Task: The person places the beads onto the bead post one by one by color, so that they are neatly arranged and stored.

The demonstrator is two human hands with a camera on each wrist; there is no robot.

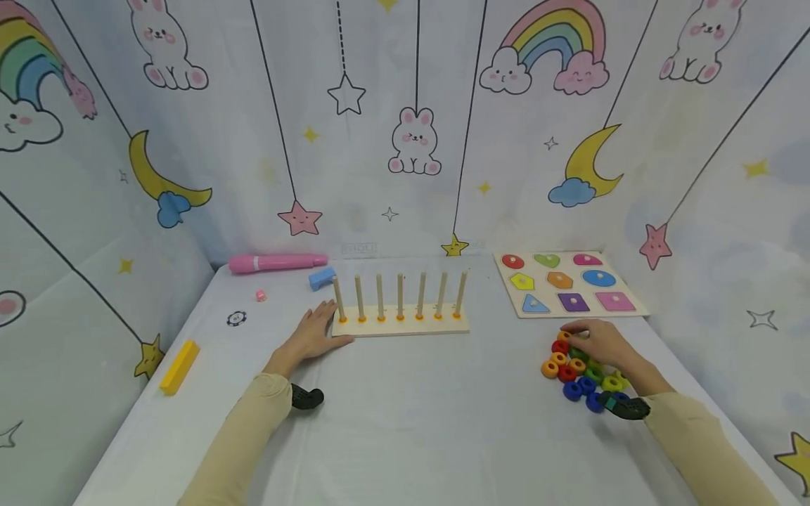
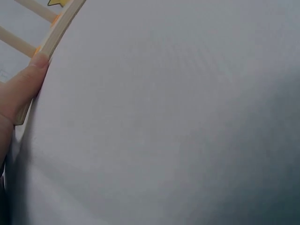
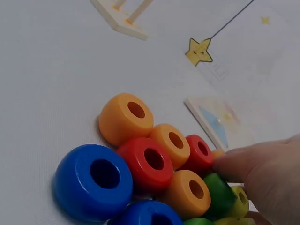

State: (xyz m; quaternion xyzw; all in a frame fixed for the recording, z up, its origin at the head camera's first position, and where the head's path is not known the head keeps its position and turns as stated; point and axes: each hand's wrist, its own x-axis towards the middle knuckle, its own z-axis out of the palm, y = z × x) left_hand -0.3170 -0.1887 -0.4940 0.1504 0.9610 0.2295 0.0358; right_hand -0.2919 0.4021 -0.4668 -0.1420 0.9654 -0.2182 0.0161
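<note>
My left hand (image 1: 313, 333) holds the left end of a wooden peg board (image 1: 411, 328) with several upright bare pegs. In the left wrist view the thumb (image 2: 28, 82) lies along the board's front edge. On the right, my right hand (image 1: 601, 343) reaches over a cluster of coloured wooden beads. Its thumb and finger pinch an orange bead (image 1: 562, 336) at the far side of the cluster, mostly hidden in the right wrist view. Close by lie a red bead (image 3: 199, 152), a green bead (image 3: 218, 197) and a large blue bead (image 3: 84, 185); yellow-green ones sit partly under the hand.
Behind the beads lies a shape puzzle board (image 1: 547, 298). Left of the peg board are a blue block (image 1: 322, 278), a pink pen-like stick (image 1: 278, 263), a small pink die (image 1: 261, 296), a round chip (image 1: 237, 318) and a yellow block (image 1: 180, 367). A patterned cloth backdrop (image 1: 361, 154) stands behind.
</note>
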